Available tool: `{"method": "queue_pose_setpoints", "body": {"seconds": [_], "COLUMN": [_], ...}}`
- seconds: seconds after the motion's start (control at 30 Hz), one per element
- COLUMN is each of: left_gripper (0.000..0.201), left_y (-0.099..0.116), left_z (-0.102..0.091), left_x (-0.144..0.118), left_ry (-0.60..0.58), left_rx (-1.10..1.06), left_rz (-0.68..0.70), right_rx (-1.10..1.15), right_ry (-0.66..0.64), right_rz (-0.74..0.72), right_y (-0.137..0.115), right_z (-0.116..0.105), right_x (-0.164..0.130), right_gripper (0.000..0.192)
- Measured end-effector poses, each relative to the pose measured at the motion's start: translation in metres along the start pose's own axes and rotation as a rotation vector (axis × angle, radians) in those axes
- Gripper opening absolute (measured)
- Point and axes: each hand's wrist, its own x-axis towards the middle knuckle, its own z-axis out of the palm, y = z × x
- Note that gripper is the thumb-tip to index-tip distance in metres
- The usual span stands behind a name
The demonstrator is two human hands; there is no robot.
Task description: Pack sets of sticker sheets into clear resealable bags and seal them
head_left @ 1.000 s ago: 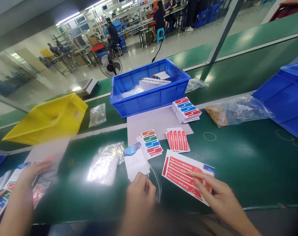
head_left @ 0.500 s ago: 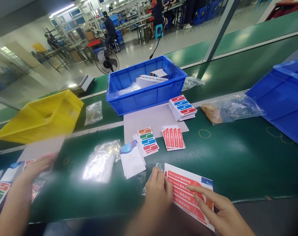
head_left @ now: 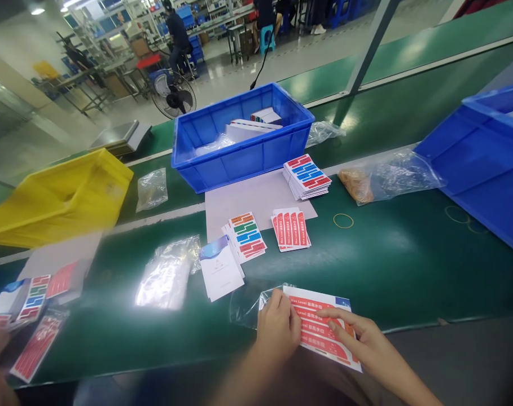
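Bright overhead strip lights [head_left: 38, 10] fill the hall, throwing white glare on the plastic bag [head_left: 165, 276] and green belt [head_left: 408, 265]. The left and bottom edges smear with blur; straight lines bow outward near the borders.

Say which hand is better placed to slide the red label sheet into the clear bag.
Right hand: its fingers lie flat on the red label sheet. Left hand sits at the clear bag mouth, likely holding it.
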Motion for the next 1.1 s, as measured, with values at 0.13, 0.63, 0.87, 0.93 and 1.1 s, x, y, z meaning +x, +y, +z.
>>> {"method": "queue_pose_setpoints", "body": {"seconds": [0.13,0.63,0.87,0.93,1.1], "left_gripper": [0.015,0.013,0.027,0.031,0.035], "left_y": [-0.001,0.01,0.024,0.028,0.038], "left_z": [-0.005,-0.036,-0.081,-0.092,-0.102], "left_x": [0.003,0.008,0.017,0.02,0.021], "left_ry": [0.025,0.082,0.175,0.2,0.244], "left_rx": [0.025,-0.234,-0.679,-0.808,-1.112], "left_rz": [0.038,0.02,-0.192,-0.263,-0.27], "right_rx": [-0.113,-0.358,-0.39,-0.461,-0.762], "right_ry": [0.052,-0.059,0.249,0.302,0.181], "right_rz": [-0.089,-0.324,-0.879,-0.964,-1.003], "right_y": [0.007,-0.023,-0.036,-0.038,-0.034], "right_z": [0.014,0.031,0.012,0.013,0.04], "right_x": [0.01,0.007,-0.001,-0.003,0.007], "right_gripper": [0.047,0.038,0.048,0.05,0.079]}}
